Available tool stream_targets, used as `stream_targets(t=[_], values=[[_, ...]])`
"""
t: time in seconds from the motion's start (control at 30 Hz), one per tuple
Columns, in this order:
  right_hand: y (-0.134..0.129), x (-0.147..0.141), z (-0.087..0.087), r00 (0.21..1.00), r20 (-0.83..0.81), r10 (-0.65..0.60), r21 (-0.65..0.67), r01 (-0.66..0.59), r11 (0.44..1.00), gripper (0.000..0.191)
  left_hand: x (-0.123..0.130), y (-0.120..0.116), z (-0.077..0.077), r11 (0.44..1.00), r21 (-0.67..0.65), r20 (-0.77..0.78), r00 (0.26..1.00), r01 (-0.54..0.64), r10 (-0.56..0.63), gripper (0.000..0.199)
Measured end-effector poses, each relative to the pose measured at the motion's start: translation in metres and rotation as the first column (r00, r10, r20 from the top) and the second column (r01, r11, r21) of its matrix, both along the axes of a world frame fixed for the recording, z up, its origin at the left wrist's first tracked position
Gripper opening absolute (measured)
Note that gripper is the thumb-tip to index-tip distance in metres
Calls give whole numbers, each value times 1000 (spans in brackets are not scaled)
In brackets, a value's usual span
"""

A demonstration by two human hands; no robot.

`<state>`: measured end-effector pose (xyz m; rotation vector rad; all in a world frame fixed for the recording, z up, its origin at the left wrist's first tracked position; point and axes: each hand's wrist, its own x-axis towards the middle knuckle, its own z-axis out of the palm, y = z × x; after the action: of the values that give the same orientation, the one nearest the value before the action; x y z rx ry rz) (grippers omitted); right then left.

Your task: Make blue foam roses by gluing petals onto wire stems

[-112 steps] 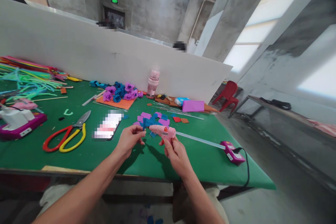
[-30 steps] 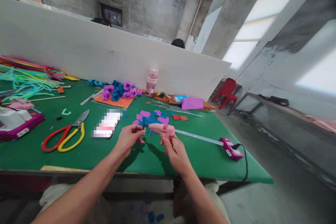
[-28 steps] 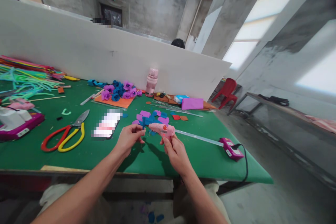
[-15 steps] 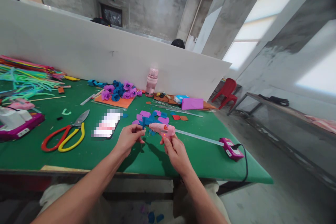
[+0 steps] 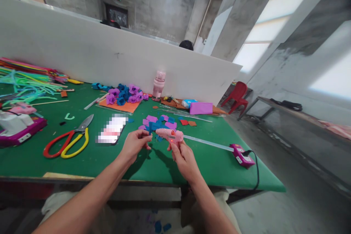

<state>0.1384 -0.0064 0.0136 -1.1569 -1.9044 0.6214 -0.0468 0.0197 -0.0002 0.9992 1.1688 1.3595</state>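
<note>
My right hand (image 5: 184, 157) is closed around a pink hot glue gun (image 5: 168, 134), its nozzle pointing left. A long clear glue stick (image 5: 208, 143) sticks out of the gun's back end. Just left of the nozzle, my left hand (image 5: 135, 144) pinches a small blue paper piece (image 5: 151, 127) between thumb and fingertips. Whether nozzle and paper touch, I cannot tell. Behind them, loose purple paper pieces (image 5: 151, 119) and blue ones lie scattered on the green tabletop (image 5: 109, 162).
Scissors (image 5: 79, 131) with red and yellow handles lie left, beside a blurred phone (image 5: 112, 129). Purple and blue paper flowers (image 5: 123, 95), a pink bottle (image 5: 158, 86) and pipe cleaners (image 5: 24, 78) are farther back. A power strip (image 5: 242, 156) with a cord sits right. A white partition (image 5: 82, 44) stands behind.
The blue paper piece in my left hand has tilted slightly. Both hands and the glue gun stay nearly in place. Behind the partition, one person's head has shifted a little to the right.
</note>
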Motion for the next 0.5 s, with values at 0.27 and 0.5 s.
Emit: stream_targets(t=[0.27, 0.5], values=[[1, 0, 0, 1000, 9, -16, 20, 16, 1000, 32, 0, 1, -1, 1000, -1, -8, 1000, 4, -4, 26], [2, 0, -3, 1000, -3, -14, 20, 14, 1000, 30, -1, 1, -2, 1000, 6, 2, 1000, 8, -8, 25]])
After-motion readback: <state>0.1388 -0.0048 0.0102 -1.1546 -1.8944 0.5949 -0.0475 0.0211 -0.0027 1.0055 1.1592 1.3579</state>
